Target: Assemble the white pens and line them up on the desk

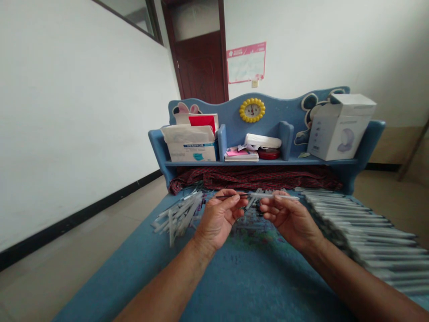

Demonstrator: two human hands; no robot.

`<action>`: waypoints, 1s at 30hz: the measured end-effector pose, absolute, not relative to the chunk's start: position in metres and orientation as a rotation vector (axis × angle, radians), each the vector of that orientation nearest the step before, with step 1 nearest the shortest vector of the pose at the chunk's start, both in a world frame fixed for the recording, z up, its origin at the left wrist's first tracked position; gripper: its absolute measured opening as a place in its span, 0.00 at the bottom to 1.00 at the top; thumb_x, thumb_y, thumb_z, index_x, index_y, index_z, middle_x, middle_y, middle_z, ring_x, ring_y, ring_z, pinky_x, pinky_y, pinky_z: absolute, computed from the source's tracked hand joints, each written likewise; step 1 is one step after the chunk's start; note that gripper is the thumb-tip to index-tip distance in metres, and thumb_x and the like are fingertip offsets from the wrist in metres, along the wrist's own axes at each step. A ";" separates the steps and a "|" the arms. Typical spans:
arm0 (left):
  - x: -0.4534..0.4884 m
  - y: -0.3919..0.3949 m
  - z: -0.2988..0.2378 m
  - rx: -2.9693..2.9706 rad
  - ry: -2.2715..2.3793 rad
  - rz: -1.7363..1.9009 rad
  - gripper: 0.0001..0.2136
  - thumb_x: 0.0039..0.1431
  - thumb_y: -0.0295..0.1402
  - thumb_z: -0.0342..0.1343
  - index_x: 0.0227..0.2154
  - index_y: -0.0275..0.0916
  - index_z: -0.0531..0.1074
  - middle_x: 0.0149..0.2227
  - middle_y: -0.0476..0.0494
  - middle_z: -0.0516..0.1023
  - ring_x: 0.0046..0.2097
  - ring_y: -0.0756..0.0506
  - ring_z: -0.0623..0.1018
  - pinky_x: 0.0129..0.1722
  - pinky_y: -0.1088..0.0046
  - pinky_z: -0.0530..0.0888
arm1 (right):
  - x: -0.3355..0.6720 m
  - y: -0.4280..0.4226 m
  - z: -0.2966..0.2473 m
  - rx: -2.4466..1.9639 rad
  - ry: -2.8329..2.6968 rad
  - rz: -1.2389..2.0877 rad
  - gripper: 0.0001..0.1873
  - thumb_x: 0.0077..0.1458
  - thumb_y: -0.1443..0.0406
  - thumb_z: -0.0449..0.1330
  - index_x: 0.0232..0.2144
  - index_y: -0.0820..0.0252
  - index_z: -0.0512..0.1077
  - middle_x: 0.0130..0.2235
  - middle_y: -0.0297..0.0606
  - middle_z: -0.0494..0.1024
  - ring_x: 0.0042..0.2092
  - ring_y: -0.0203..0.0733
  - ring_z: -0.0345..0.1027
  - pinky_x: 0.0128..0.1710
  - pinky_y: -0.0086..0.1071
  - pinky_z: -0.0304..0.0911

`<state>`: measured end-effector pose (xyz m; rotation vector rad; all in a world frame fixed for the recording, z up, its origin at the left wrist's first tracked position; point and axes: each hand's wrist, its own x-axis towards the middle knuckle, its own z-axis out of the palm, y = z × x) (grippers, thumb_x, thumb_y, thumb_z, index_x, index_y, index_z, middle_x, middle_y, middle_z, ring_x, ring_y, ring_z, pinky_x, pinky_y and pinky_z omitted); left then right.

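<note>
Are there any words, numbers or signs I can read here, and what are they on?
None reads clearly enough to quote.
Open carton on the left of the shelf: a line of Chinese characters on its front, too small and blurred.
White box on the right: tiny print, too small.
Pink-edged poster on the wall: writing along its top, blurred.
Yellow clock: marks on its face, too small.

Poster [247, 63], blue-striped box [191, 151], white carton [338, 133], all printed, none readable

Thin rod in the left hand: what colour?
The thin rod looks nearly black, in the head view.
</note>
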<state>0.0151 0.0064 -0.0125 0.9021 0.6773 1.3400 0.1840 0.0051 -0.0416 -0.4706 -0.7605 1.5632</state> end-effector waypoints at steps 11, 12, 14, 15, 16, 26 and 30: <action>0.026 -0.006 -0.005 1.156 0.755 1.396 0.09 0.45 0.30 0.61 0.30 0.34 0.70 0.31 0.43 0.78 0.26 0.48 0.77 0.21 0.77 0.72 | 0.171 -0.003 -0.048 -0.416 -0.837 1.659 0.09 0.48 0.63 0.62 0.33 0.57 0.67 0.21 0.32 0.76 0.21 0.35 0.69 0.20 0.25 0.64; 0.026 -0.007 -0.005 1.159 0.747 1.381 0.09 0.46 0.31 0.61 0.31 0.33 0.70 0.32 0.42 0.78 0.27 0.48 0.78 0.22 0.76 0.73 | 0.170 -0.003 -0.048 -0.412 -0.835 1.669 0.09 0.48 0.62 0.61 0.33 0.57 0.67 0.21 0.31 0.76 0.20 0.35 0.69 0.20 0.25 0.63; 0.027 -0.008 -0.005 1.171 0.714 1.346 0.10 0.48 0.32 0.60 0.33 0.33 0.71 0.36 0.39 0.78 0.29 0.46 0.78 0.25 0.74 0.74 | 0.167 -0.004 -0.049 -0.404 -0.841 1.704 0.09 0.49 0.60 0.61 0.31 0.58 0.66 0.21 0.31 0.76 0.19 0.34 0.68 0.20 0.25 0.63; 0.028 -0.009 -0.005 1.181 0.696 1.330 0.10 0.49 0.32 0.59 0.34 0.33 0.71 0.37 0.39 0.78 0.30 0.45 0.79 0.26 0.73 0.75 | 0.164 -0.005 -0.050 -0.403 -0.850 1.730 0.10 0.50 0.59 0.60 0.29 0.58 0.66 0.20 0.31 0.76 0.19 0.34 0.68 0.20 0.25 0.63; 0.028 -0.009 -0.005 1.194 0.683 1.316 0.09 0.50 0.32 0.58 0.34 0.33 0.71 0.39 0.38 0.77 0.32 0.45 0.79 0.27 0.72 0.75 | 0.162 -0.006 -0.052 -0.406 -0.860 1.763 0.11 0.51 0.57 0.58 0.28 0.59 0.67 0.20 0.32 0.76 0.19 0.34 0.67 0.20 0.26 0.63; 0.001 0.010 0.004 1.748 1.189 1.362 0.05 0.50 0.31 0.55 0.25 0.35 0.73 0.20 0.48 0.75 0.23 0.48 0.77 0.18 0.81 0.70 | 0.192 0.002 -0.047 -0.876 -1.632 1.632 0.17 0.51 0.53 0.54 0.23 0.62 0.64 0.16 0.33 0.72 0.14 0.33 0.62 0.13 0.24 0.55; 0.000 0.010 0.001 1.859 1.203 1.220 0.05 0.51 0.30 0.55 0.24 0.36 0.73 0.17 0.49 0.74 0.21 0.49 0.76 0.17 0.81 0.69 | 0.210 0.021 -0.047 -1.487 -1.950 0.615 0.16 0.56 0.58 0.48 0.29 0.62 0.69 0.18 0.32 0.71 0.18 0.33 0.63 0.19 0.25 0.56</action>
